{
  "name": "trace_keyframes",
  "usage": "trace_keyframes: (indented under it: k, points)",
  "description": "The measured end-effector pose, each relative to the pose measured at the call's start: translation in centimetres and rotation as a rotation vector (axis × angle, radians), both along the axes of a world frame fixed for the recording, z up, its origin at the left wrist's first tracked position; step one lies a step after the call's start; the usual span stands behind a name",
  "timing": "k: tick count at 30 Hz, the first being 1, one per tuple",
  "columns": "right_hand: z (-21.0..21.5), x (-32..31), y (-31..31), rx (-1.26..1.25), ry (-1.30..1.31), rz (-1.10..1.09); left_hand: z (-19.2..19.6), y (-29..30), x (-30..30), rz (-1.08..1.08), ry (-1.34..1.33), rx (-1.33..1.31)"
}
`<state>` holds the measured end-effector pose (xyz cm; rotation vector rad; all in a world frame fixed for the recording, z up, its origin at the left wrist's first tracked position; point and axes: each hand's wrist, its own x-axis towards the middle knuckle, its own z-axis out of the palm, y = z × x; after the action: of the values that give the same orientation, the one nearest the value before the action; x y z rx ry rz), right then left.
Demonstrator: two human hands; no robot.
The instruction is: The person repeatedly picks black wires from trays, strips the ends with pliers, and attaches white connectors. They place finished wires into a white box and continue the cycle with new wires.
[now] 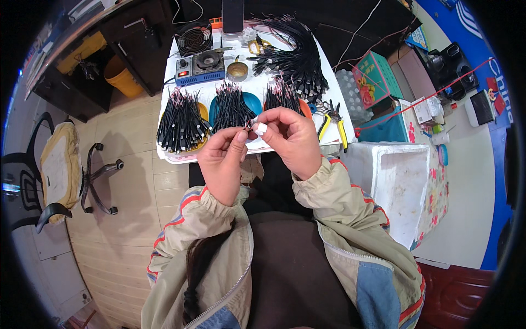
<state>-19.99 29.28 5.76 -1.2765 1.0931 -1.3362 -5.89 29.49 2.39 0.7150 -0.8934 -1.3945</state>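
My left hand (223,164) is closed in a pinch, thumb against forefinger, on a thin dark wire end (249,125). Meeting it fingertip to fingertip, my right hand (293,140) pinches at the same wire; its fingers hide most of that grip. A small white patch (261,129) shows at the right thumb, and I cannot tell whether it is a wrap or a held piece. Just beyond the hands lie bundles of short black cables: one on a yellow dish (204,112), one (229,107) on a blue dish (252,102), one (279,94) on an orange dish (305,108).
A blue-fronted heating unit (200,70), a fan (194,40) and a round metal tin (237,71) stand at the table's back. A big heap of black cables (298,52) fills the back right. Yellow-handled pliers (335,125) lie right, above a white foam box (402,192).
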Motion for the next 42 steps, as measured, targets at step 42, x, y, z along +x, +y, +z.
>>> trace_keyframes:
  k: [42]
  points:
    - [-4.6, -2.7, 0.9, 0.515, -0.818, 0.446, -1.2, 1.0, -0.3, -0.338, -0.253, -0.054]
